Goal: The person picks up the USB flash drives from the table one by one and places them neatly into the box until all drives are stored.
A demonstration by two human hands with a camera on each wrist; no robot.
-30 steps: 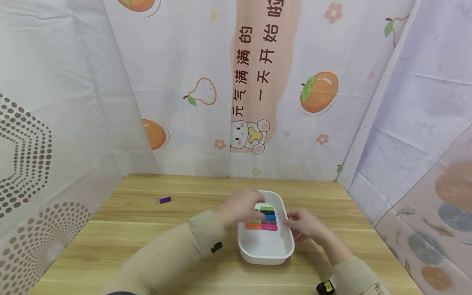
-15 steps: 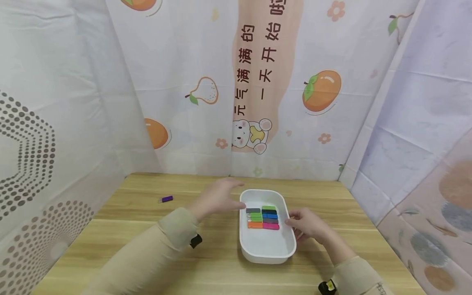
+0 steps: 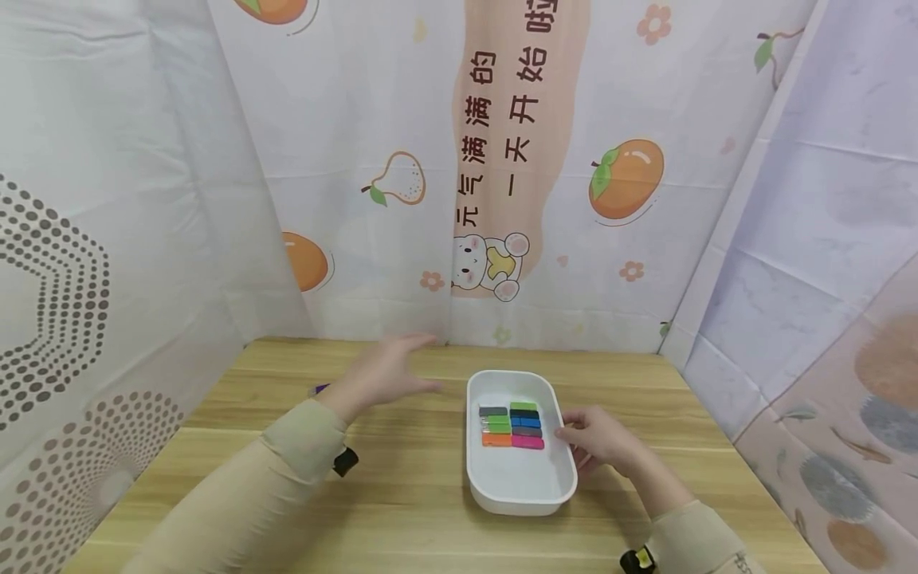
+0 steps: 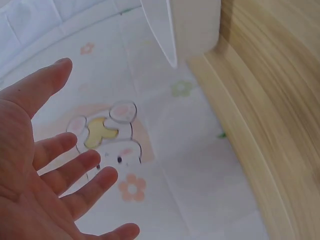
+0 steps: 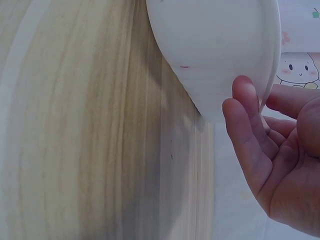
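Note:
In the head view a white plastic basin stands on the wooden table. My right hand pinches its right rim, thumb over the edge and fingers against the outer wall. Inside lie several short coloured sticks in two columns, among them an orange one, a pink one and a blue one. My left hand is off to the basin's left, holding nothing, with fingers and thumb spread apart. Behind its wrist a small purple stick lies on the table, partly hidden.
The wooden table ends at a printed curtain at the back. Further cloth panels close off both sides.
My left hand has come out of the basin and moved left across the table, towards the purple stick, which it now partly covers. My right hand has stayed at the basin's rim.

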